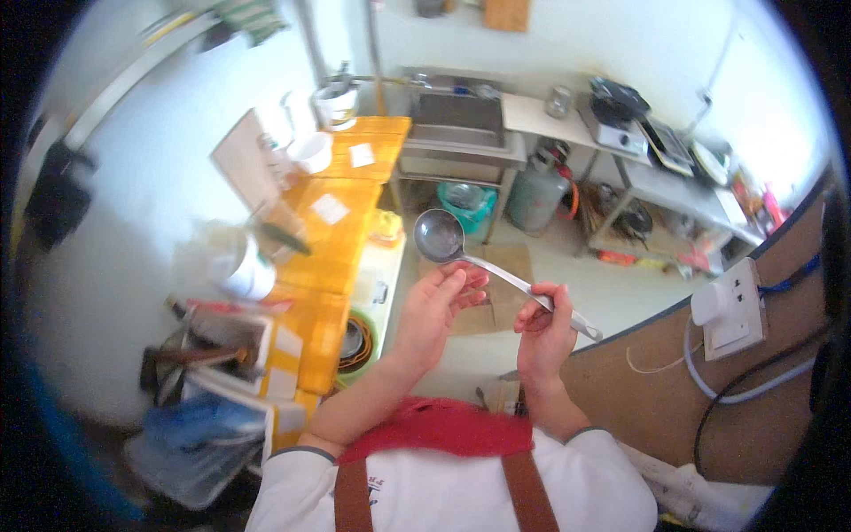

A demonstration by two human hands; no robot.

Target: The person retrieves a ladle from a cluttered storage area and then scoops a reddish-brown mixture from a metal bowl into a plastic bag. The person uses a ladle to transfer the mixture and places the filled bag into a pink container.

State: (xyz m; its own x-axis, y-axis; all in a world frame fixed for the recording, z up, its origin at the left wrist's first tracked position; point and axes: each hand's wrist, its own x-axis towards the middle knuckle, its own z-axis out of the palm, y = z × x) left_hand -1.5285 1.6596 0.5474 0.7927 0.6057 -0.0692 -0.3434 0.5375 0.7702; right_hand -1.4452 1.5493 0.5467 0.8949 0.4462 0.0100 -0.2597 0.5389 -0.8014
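Observation:
A metal ladle (495,268) is held in the air in front of my chest, its round bowl at the upper left and its handle slanting down to the right. My right hand (548,319) grips the handle near its lower end. My left hand (442,302) is raised just below the bowl with its fingers partly curled. Whether its fingertips touch the ladle near the neck, I cannot tell.
To the left runs a counter with an orange cover (322,266), bearing white containers. A steel sink (455,123), a gas cylinder (536,193) and a metal shelf unit (685,196) with a stove (615,133) stand ahead. A power strip (730,309) lies at right on a brown surface.

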